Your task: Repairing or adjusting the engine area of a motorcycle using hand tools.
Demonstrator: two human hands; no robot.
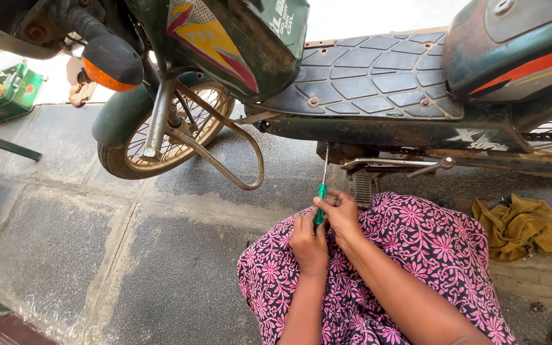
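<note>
I spot a green box-shaped crate with a small red label (7, 91) far left, and a white sticker label (478, 137) on the moped's dark frame, right.

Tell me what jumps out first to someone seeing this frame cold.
The green moped fills the top, its ribbed footboard in the middle and spoked front wheel to the left. Bottom centre, over a pink floral lap, the left hand and right hand hold a green-handled screwdriver with its tip up under the frame. A mustard rag lies on the paving to the right.
</note>
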